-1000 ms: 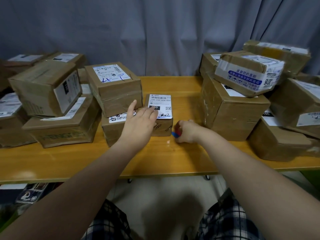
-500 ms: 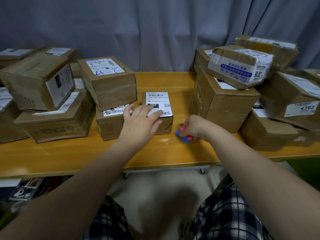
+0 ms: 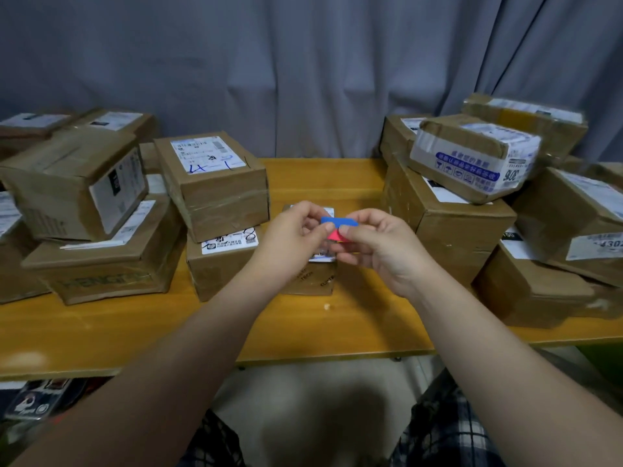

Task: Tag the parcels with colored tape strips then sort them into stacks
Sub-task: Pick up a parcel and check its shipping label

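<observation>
Nearest, the front edge of the surface (image 3: 337, 335), with both forearms reaching over it.

The hands meet just above the small parcel (image 3: 313, 279), which stands on the surface mid-way between the piles. The left hand (image 3: 296, 230) pinches the left end of a blue strip (image 3: 338, 221) between thumb and forefinger. The right hand (image 3: 381, 251) pinches a red strip (image 3: 337, 235) that shows just below the blue one. The two strips overlap, and whether they are stuck together cannot be told. Neither touches the small parcel.

Judgement: a strip is being separated, likely for the small parcel.

Left of the small parcel, a labelled parcel (image 3: 215, 264) touches it and carries a hand-marked parcel (image 3: 215, 187). Further left are more brown boxes, loosely heaped. Right of the small parcel stands a large box (image 3: 448, 230) with a white-wrapped parcel (image 3: 472, 156) tilted on top, and more boxes beyond.

Progress: no coloured strip shows on any parcel face in view, so tagging looks barely begun. Whether the heaps are sorted stacks cannot be told. Tagging and sorting remain for nearly all.

Behind everything hangs a grey curtain (image 3: 303, 79).
</observation>
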A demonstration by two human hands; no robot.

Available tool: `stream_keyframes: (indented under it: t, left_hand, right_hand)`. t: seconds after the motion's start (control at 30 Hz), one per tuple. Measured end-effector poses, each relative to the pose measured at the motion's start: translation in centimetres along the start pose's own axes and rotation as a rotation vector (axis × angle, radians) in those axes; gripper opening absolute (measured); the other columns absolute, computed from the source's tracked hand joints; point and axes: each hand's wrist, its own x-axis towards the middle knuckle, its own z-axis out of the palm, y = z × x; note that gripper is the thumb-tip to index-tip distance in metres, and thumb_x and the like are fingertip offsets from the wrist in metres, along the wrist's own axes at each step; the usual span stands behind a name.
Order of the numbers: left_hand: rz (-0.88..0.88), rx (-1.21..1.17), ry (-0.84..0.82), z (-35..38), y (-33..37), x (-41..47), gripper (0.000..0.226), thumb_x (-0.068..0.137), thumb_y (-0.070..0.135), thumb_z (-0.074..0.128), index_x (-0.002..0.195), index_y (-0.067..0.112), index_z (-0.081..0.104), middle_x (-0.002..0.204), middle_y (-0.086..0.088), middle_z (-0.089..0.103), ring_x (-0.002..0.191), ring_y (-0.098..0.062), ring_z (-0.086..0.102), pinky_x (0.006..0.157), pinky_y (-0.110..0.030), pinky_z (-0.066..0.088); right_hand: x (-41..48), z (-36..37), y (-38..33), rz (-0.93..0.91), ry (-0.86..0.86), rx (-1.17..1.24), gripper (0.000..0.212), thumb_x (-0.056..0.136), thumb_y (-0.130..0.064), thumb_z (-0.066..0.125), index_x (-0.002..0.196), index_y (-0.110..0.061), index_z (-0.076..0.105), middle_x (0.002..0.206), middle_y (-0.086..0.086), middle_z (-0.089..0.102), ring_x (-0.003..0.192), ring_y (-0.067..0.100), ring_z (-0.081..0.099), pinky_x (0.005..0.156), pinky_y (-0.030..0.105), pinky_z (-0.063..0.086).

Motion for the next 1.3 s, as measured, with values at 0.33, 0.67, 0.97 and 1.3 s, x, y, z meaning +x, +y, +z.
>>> stream_keyframes:
  t: [0.33, 0.67, 0.97, 1.3]
  left_hand:
    - [0.298, 0.340, 0.180, -2.2, 0.2, 1.2, 0.008, 0.088, 0.011, 0.064, 0.094, 0.016, 0.060, 0.103, 0.007, 0.050, 0.074, 0.003, 0.050, 0.071, -0.009, 0.041]
    - [0.350, 0.618, 0.054, -2.2, -0.1, 1.0, 0.030, 0.091, 0.024, 0.061, 0.120, 0.016, 0.064, 0.135, 0.005, 0.051, 0.120, -0.009, 0.046, 0.089, -0.016, 0.030]
    - [0.413, 0.769, -0.031, -2.6, 0.4, 1.9, 0.031, 0.089, 0.033, 0.063, 0.116, 0.019, 0.067, 0.116, 0.001, 0.058, 0.107, -0.018, 0.054, 0.081, -0.030, 0.043]
    - [0.359, 0.722, 0.010, -2.1, 0.4, 2.0, 0.027, 0.090, 0.028, 0.062, 0.112, 0.014, 0.068, 0.112, -0.002, 0.060, 0.102, -0.019, 0.056, 0.083, -0.032, 0.045]
  right_hand:
    - [2.1, 0.4, -1.3, -0.033, -0.130, -0.195, 0.019, 0.089, 0.003, 0.059, 0.107, 0.003, 0.064, 0.081, 0.014, 0.070, 0.066, 0.014, 0.066, 0.066, 0.026, 0.057]
    - [2.3, 0.2, -0.7, -0.031, -0.064, -0.285, 0.001, 0.088, -0.004, 0.065, 0.087, -0.004, 0.065, 0.066, 0.006, 0.069, 0.061, 0.014, 0.066, 0.064, 0.027, 0.055]
    - [2.5, 0.3, -0.8, -0.050, -0.016, -0.416, 0.007, 0.087, -0.008, 0.068, 0.084, -0.001, 0.067, 0.057, 0.001, 0.067, 0.052, 0.009, 0.062, 0.052, 0.019, 0.052]
    - [2.8, -0.1, -0.9, -0.008, -0.104, -0.165, 0.011, 0.092, -0.001, 0.056, 0.091, 0.001, 0.066, 0.071, 0.011, 0.071, 0.064, 0.016, 0.069, 0.065, 0.025, 0.059]
